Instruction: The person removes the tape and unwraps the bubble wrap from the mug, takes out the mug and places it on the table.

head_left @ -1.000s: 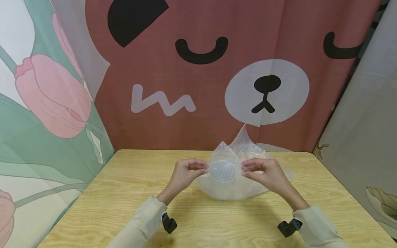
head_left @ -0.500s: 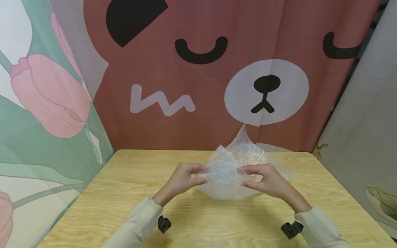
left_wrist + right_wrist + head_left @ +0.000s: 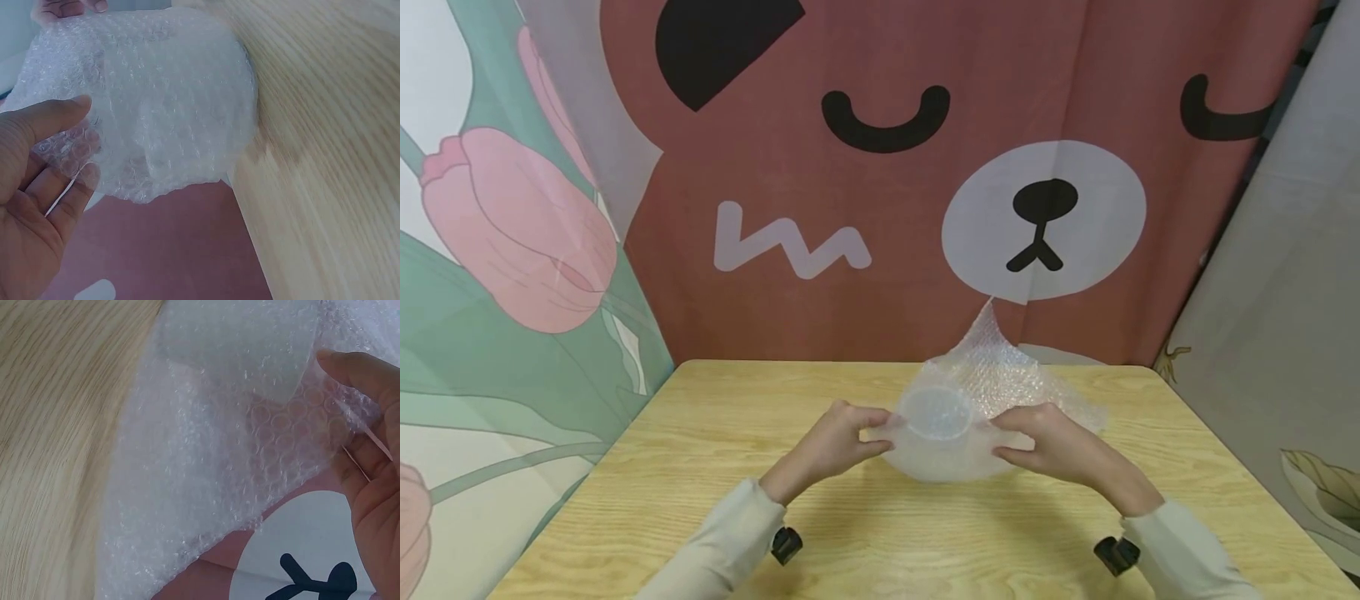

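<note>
A clear round cup (image 3: 936, 412) sits half swaddled in bubble wrap (image 3: 992, 392), held just above the middle of the bench (image 3: 700, 467), a little toward its far side. It lies directly between the hands, its open mouth facing the person, so neither hand is nearer. The left hand (image 3: 838, 442) pinches the wrap at the cup's left side, thumb over film; the right hand (image 3: 1048, 446) pinches it at the right side. The hands are apart, each clamped on the wrap. A loose corner of wrap stands up behind, toward the bear curtain (image 3: 925, 167). A tulip curtain (image 3: 512, 250) hangs left.
</note>
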The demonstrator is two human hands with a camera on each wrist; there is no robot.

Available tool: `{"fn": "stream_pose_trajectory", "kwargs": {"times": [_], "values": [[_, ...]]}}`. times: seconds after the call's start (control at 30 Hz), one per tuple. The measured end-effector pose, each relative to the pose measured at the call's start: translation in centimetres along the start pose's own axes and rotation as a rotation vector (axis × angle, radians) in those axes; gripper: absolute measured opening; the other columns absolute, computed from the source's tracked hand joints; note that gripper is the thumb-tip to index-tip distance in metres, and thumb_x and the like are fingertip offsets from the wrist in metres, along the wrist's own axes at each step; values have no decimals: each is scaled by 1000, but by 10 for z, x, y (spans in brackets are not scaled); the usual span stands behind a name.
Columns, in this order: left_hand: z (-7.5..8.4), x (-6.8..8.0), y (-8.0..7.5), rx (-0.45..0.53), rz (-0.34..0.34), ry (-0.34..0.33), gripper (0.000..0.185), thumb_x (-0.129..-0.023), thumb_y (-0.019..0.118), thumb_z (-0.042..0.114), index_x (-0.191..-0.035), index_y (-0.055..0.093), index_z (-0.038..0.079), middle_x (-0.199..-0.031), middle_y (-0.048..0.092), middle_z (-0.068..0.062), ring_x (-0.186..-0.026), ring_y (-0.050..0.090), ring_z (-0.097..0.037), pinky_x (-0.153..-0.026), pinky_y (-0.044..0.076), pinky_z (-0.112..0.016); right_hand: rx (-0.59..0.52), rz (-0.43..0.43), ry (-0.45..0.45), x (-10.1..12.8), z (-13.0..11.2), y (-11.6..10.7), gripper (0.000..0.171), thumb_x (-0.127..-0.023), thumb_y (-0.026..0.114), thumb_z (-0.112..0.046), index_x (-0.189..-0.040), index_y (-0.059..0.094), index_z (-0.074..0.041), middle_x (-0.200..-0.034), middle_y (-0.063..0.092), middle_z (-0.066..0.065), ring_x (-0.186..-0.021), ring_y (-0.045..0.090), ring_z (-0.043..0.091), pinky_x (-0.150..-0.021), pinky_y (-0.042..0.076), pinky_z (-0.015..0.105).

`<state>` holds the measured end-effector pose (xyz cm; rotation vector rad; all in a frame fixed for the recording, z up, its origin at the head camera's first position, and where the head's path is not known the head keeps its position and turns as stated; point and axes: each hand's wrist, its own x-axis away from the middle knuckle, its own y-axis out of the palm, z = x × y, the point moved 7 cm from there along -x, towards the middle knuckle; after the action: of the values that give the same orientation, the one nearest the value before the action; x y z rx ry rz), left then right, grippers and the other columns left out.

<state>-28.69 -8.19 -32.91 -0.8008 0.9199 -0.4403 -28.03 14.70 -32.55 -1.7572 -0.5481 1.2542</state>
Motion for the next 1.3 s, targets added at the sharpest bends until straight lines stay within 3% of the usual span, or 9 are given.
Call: {"fn": "stream_pose_trajectory", "kwargs": {"times": [0.2,0.37,0.6,0.83,1.07,1.3], "values": [[8,4,0,-108,-42,77,18,-80,78,2,-97,73,5,-93,73,-5,-84,68,-9,-71,52,-19,6,-20,-5,5,-5,-1,25,-76,80,-2,-100,74,-3,-94,72,5,-84,69,17,-70,56,31],[13,8,1,-176,-60,133,12,-79,78,2,-85,71,9,-85,73,-2,-69,62,-2,-60,48,-14,13,-9,-46,9,-10,-2,26,-73,80,1,-98,74,-5,-93,72,2,-83,68,15,-70,55,28],[19,17,2,-261,-37,181,18,-78,80,4,-76,67,16,-78,71,5,-61,53,3,-56,45,-12,8,-46,-46,16,-16,-2,31,-73,80,1,-101,75,-11,-95,72,-5,-85,67,11,-71,54,27],[21,25,4,-271,-27,186,28,-79,78,1,-67,57,16,-67,63,11,-58,40,3,-52,37,-9,-8,-48,-40,26,-20,-4,32,-73,79,4,-102,75,-9,-95,72,-2,-83,68,12,-69,53,20],[24,30,3,-285,-12,197,15,-81,78,5,-78,72,19,-77,71,7,-63,57,3,-54,44,-11,-15,-50,-44,32,-23,-3,35,-72,79,6,-102,76,-11,-98,72,-3,-86,68,11,-70,52,18],[25,37,4,-283,-1,209,20,-77,78,-1,-79,74,18,-79,71,7,-63,56,4,-56,43,-9,-30,-44,-90,37,-28,1,38,-68,79,10,-100,75,-10,-97,72,-3,-86,68,11,-72,51,15]]}}
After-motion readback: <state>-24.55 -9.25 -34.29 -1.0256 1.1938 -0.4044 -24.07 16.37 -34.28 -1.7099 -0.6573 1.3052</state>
